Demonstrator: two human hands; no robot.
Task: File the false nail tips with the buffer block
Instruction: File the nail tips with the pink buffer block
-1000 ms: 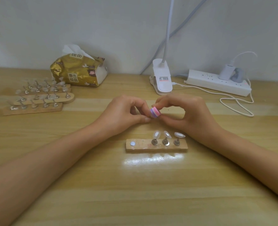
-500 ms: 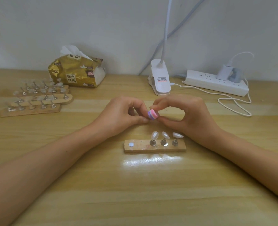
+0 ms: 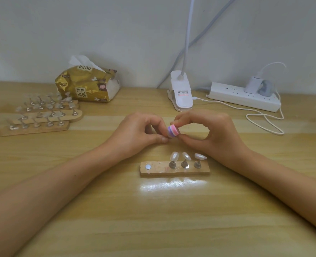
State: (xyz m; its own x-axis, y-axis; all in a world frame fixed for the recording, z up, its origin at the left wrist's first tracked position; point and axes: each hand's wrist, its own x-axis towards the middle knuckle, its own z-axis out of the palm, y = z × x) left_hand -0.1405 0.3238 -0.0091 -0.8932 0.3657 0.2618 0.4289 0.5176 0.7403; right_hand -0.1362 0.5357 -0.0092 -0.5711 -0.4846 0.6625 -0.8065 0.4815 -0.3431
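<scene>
Both hands are up over the middle of the counter, knuckles toward the wall, fingertips meeting. The right hand has the buffer block, a little block in pink and purple layers, pinched between forefinger on top and thumb below, lifted clear of the wood. The left hand comes in from the other side with its fingers curled tight and its thumb tip right against the block. Whatever it pinches there is hidden behind the fingers, so I cannot tell what it holds, if anything.

Just in front of the hands, nearer the camera, lies a cork-coloured holder strip. Three pearly false nail tips stand on small metal pegs along its right half, the right-most one tipped over flat. At the strip's left end a bare silver disc carries no peg. A bright patch of lamp glare sits on the wood just before the strip.

Off to the far left, well apart, more strips lie overlapped, crowded with clear tips on pegs. Behind them sits a gold tissue pack with a tissue poking up. At the back a white clip lamp stands, and right of it a white power strip with a charger plugged in and a white cable looped on the wood
</scene>
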